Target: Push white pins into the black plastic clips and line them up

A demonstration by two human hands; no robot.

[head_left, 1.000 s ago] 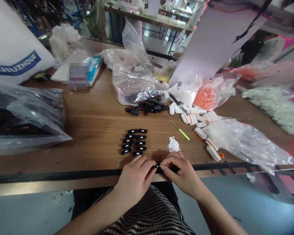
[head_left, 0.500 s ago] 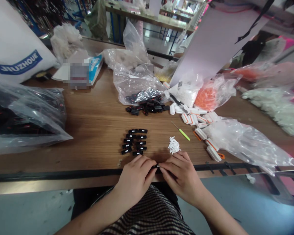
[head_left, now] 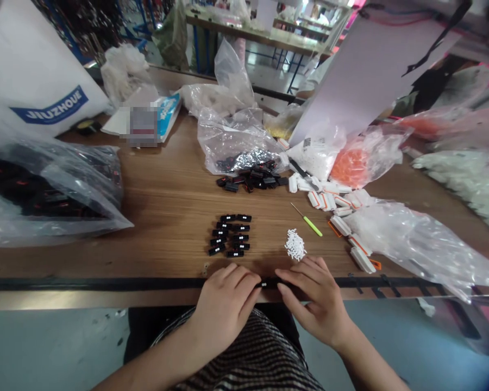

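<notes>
At the table's front edge my left hand (head_left: 229, 304) pinches a small black connector (head_left: 263, 284) that shows two white dots. My right hand (head_left: 313, 301) is just to its right, thumb and fingers apart, with nothing between them. Beyond my left hand, black connectors (head_left: 235, 253) with white dots lie in two columns. A pile of small white pins (head_left: 295, 245) sits just past my right fingertips. Behind that pile lies a pick with a green handle (head_left: 313, 226).
Loose black connectors (head_left: 264, 178) spill from a clear bag (head_left: 232, 136). White and orange housings (head_left: 362, 259) lie at right beside another clear bag (head_left: 424, 233). A large bag of black parts (head_left: 44, 184) stands at left, a white sack (head_left: 36, 60) behind it.
My right hand has moved away to the right from the black connector and its fingers have parted. My left hand still holds the connector. The whole view has shifted slightly.
</notes>
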